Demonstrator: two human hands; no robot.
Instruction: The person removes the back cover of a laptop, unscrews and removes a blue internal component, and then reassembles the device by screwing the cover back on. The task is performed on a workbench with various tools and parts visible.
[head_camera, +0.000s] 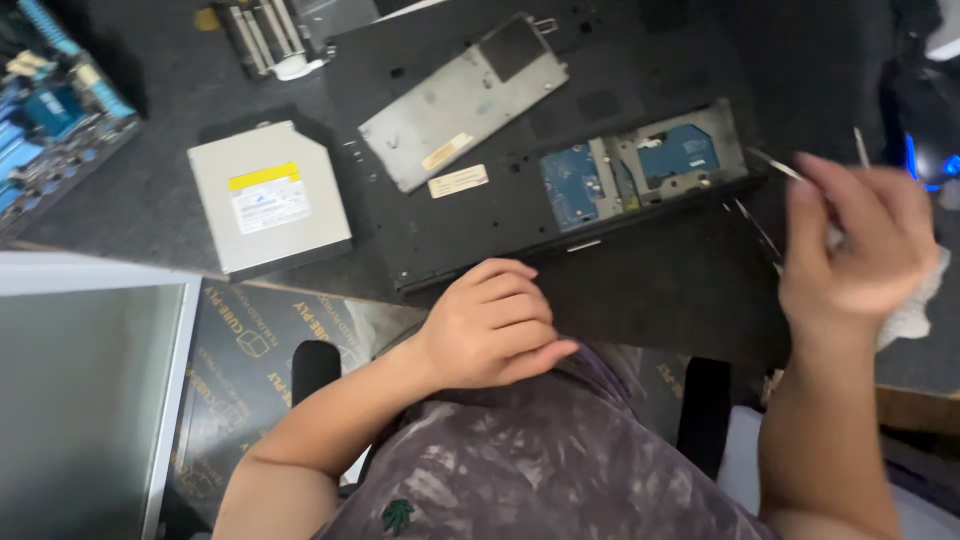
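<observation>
While resting loosely curled, empty, on upturned black laptop base (480, 215): left hand (490, 325).
Blurred right hand (850, 250), raised beside opened blue circuit-board bay (640, 165), gripping crumpled white tissue (915, 305) and thin metal tweezers (775, 165).

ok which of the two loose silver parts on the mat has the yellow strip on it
The square optical drive, lying alone left of the laptop. The other silver part, the long metal cover plate, rests on the laptop's base and carries only a small pale label.
</observation>
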